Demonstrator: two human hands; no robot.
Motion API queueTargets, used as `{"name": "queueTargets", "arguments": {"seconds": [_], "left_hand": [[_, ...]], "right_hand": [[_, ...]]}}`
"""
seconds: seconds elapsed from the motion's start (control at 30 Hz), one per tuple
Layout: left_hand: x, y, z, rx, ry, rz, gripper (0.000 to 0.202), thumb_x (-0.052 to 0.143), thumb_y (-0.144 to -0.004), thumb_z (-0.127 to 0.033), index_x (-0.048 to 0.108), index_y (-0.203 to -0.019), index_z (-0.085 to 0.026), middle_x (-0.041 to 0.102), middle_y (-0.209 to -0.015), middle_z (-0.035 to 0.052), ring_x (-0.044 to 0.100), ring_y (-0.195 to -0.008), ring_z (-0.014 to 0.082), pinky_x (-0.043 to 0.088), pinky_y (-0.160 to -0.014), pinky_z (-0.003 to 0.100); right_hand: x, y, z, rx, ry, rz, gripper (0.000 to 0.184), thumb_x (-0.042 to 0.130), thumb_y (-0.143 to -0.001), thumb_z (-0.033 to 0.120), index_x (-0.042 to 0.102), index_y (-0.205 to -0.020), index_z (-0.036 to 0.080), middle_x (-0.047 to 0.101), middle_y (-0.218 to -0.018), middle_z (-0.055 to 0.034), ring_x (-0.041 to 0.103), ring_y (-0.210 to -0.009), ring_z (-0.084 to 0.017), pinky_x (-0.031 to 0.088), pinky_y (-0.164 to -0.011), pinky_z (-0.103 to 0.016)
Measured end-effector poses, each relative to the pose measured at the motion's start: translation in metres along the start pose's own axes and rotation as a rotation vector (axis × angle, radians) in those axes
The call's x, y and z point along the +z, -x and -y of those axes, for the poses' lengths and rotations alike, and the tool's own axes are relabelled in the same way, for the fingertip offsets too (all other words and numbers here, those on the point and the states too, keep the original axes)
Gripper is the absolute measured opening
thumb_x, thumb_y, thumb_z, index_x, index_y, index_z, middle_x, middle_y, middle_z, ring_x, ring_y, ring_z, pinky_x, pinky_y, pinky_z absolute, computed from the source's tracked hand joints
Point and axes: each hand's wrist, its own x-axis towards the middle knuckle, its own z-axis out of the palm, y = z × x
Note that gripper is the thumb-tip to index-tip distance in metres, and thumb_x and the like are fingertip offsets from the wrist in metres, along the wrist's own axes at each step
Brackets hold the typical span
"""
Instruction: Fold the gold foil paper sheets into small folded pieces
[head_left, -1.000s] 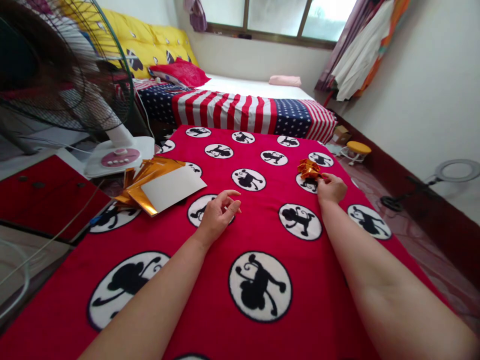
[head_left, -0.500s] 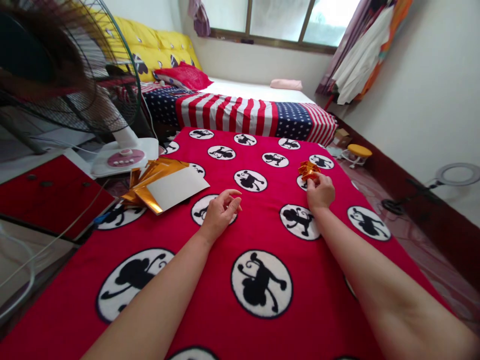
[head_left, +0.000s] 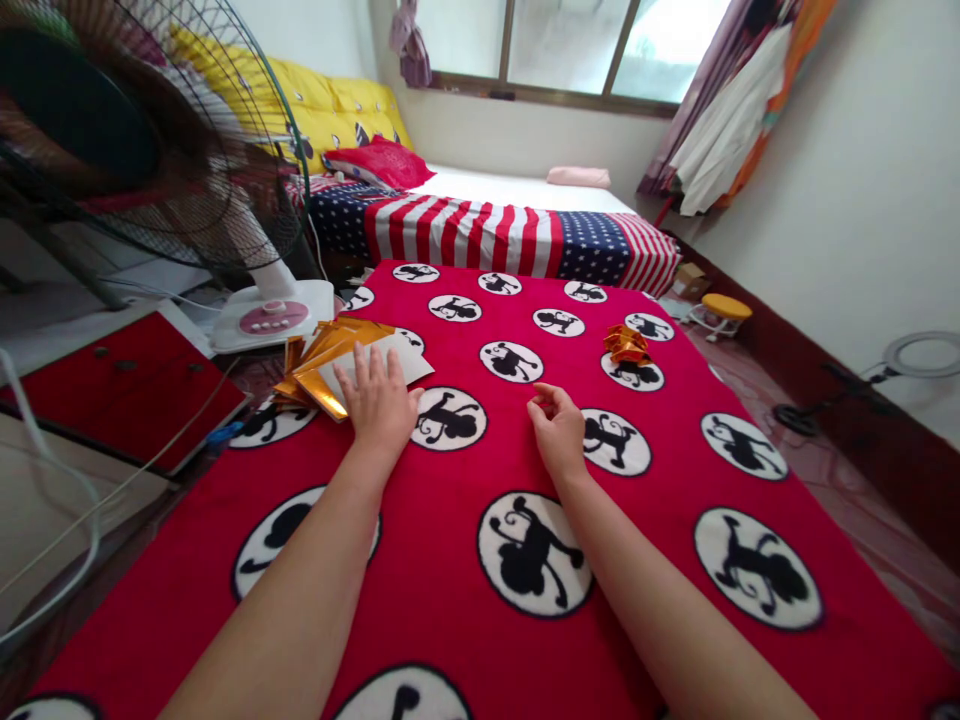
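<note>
My left hand (head_left: 379, 398) is open, its fingers spread over the near edge of a white-backed sheet (head_left: 409, 357). That sheet lies white side up on a fanned stack of shiny gold paper (head_left: 330, 362). My right hand (head_left: 559, 425) hovers low over the red cloth in the middle, fingers loosely bent, thumb a little apart, nothing visible in it. Farther right, a folded gold paper piece (head_left: 627, 345) rests on the cloth, clear of both hands.
The red cloth (head_left: 450, 540) with black monkey figures in white circles covers the work surface. A standing fan (head_left: 274, 315) is at the left beside a red panel (head_left: 112, 385). Behind is a bed with a striped and starred cover (head_left: 465, 235). A yellow stool (head_left: 726, 306) stands right.
My right hand has let go of the folded gold paper piece and moved left. My left hand has moved left to the paper stack and spread its fingers. The view has shifted slightly.
</note>
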Motion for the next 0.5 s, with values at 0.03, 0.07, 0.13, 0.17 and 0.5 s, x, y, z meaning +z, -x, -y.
{"name": "queueTargets", "arguments": {"seconds": [0.03,0.07,0.13,0.17,0.5], "left_hand": [[0.003,-0.003,0.008,-0.010,-0.033,0.083,0.056,0.053,-0.086,-0.031,0.051,-0.137,-0.006,0.045,-0.146,0.0260,0.028,-0.142,0.0404,0.017,-0.113,0.062],[0.006,-0.005,0.015,-0.011,-0.055,0.150,0.053,0.050,-0.088,-0.031,0.053,-0.134,-0.005,0.044,-0.146,0.0265,0.032,-0.141,0.0395,0.019,-0.113,0.062],[0.014,-0.010,0.025,0.007,-0.080,0.183,0.049,0.044,-0.091,-0.033,0.057,-0.131,-0.008,0.042,-0.149,0.0240,0.033,-0.142,0.0372,0.022,-0.114,0.058],[0.017,-0.011,0.028,0.018,-0.089,0.186,0.048,0.041,-0.092,-0.032,0.059,-0.130,-0.009,0.044,-0.148,0.0230,0.034,-0.141,0.0363,0.025,-0.113,0.057],[0.014,-0.009,0.023,0.060,-0.121,0.161,0.043,0.049,-0.085,-0.030,0.066,-0.120,-0.013,0.052,-0.142,0.0201,0.043,-0.134,0.0369,0.031,-0.110,0.056]], "right_hand": [[0.000,-0.001,-0.001,-0.005,0.012,0.003,0.031,0.059,-0.077,0.028,0.067,-0.105,0.017,0.067,-0.084,-0.0029,0.054,-0.063,-0.015,0.045,-0.065,-0.029],[0.000,-0.002,-0.003,-0.012,0.023,0.007,0.031,0.058,-0.077,0.028,0.067,-0.105,0.017,0.067,-0.084,-0.0030,0.055,-0.064,-0.015,0.045,-0.065,-0.029],[0.000,-0.003,-0.004,-0.024,0.032,0.011,0.031,0.058,-0.078,0.027,0.067,-0.106,0.018,0.067,-0.084,-0.0031,0.056,-0.065,-0.016,0.045,-0.066,-0.029],[0.001,-0.002,-0.005,-0.026,0.026,0.010,0.031,0.058,-0.078,0.027,0.067,-0.105,0.018,0.067,-0.084,-0.0030,0.055,-0.065,-0.016,0.045,-0.066,-0.029],[-0.001,0.001,-0.003,-0.045,0.069,0.052,0.026,0.056,-0.079,0.026,0.068,-0.101,0.020,0.068,-0.083,-0.0027,0.056,-0.066,-0.017,0.045,-0.066,-0.030]]}}
